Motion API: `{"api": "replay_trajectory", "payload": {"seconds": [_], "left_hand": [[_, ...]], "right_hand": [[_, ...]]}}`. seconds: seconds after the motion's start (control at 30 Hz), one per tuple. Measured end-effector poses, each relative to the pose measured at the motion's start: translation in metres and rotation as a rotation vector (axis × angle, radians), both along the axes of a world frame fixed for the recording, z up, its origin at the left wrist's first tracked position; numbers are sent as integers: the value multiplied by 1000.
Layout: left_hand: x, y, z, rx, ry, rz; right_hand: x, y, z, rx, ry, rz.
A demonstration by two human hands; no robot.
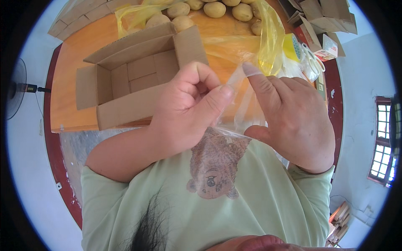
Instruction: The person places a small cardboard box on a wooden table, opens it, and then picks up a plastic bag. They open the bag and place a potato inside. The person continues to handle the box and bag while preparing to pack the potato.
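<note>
A thin clear plastic bag [243, 103] is stretched between my two hands in front of my chest. My left hand [191, 103] pinches one side of it between thumb and curled index finger. On the other side, the index fingertip of my right hand [292, 116] is hooked under a band of the plastic and draws it taut. The right thumb sits lower, apart from that finger, near the bag's lower edge. Just beyond my left hand stands an open cardboard box [125, 116], its flaps spread and its inside bare.
Potatoes [214, 9] lie with a yellow plastic bag [271, 40] at the orange table's [72, 56] far side. Right of them are a tape roll [292, 47], white-handled scissors [314, 61] and cartons [329, 15]. Cardboard boxes [84, 15] line the far left; a fan [17, 89] stands left.
</note>
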State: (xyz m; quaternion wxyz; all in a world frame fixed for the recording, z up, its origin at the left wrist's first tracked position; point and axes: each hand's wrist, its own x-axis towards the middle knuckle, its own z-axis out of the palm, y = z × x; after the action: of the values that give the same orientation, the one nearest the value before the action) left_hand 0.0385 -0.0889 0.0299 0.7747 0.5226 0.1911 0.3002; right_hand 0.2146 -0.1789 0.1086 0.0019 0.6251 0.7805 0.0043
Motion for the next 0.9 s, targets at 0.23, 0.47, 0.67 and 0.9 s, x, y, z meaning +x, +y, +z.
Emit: {"api": "replay_trajectory", "payload": {"seconds": [0.23,0.47,0.67,0.9], "left_hand": [[0,-9,-2,262,-119,8],[-8,11,-2,792,211,-172],[-14,6,2,918,371,36],[-17,10,11,929,460,-13]], "right_hand": [[2,1,1,1,3,-39],[4,0,-1,15,18,-16],[6,3,-2,-29,-5,12],[10,6,-6,-38,37,23]]}}
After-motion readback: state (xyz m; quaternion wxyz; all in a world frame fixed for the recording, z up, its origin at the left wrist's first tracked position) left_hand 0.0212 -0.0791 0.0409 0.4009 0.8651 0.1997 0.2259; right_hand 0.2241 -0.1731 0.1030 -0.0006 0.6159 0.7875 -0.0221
